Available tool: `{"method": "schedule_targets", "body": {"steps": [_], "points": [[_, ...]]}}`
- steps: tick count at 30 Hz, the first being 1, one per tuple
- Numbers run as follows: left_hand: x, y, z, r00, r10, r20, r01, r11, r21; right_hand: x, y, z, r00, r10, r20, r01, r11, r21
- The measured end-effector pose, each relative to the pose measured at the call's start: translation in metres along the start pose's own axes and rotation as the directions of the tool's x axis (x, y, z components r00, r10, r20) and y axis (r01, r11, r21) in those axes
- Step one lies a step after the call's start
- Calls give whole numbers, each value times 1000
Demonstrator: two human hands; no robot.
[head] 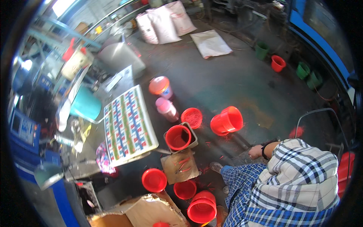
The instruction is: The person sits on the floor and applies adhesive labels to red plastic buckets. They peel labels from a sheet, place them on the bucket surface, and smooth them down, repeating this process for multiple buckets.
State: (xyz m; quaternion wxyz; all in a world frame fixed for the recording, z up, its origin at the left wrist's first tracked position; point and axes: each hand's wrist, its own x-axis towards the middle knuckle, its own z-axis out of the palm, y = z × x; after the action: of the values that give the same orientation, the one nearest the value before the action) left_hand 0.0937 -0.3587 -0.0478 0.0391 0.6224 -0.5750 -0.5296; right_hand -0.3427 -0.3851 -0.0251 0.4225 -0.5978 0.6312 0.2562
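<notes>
My right hand, with a black band at the wrist, hangs beside my blue plaid apron, fingers partly curled. Its fingertips are near a dark bar-like shape; whether they grip anything cannot be made out. A blurred skin-toned form at the bottom edge, beside stacked red plastic buckets, may be my left hand; its grip is hidden. More red buckets stand before me: one by a brown board, one inside a square container, and a tilted stack. Another holds red scraps.
A patterned board lies on the work table near a teal bucket. An open cardboard box is at the bottom. A pink bottle and lidded orange bucket stand beyond. White sacks stand at the back. Red scraps litter the floor.
</notes>
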Motion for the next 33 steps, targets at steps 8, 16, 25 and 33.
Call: {"method": "schedule_targets", "body": {"steps": [8, 16, 25, 33], "points": [[77, 83, -56, 983, -116, 139, 113, 993, 32, 5, 15, 61, 983, -184, 24, 156, 891, 427], [136, 116, -83, 949, -220, 228, 201, 974, 102, 33, 29, 30, 983, 151, -107, -35, 720, 693], [249, 125, -154, 929, -182, 323, 148, 981, 127, -12, 12, 41, 860, 492, -137, -75, 388, 919], [319, 246, -134, 883, -230, 409, 135, 959, 248, -11, 13, 53, 827, 563, 15, -50, 46, 998]]}}
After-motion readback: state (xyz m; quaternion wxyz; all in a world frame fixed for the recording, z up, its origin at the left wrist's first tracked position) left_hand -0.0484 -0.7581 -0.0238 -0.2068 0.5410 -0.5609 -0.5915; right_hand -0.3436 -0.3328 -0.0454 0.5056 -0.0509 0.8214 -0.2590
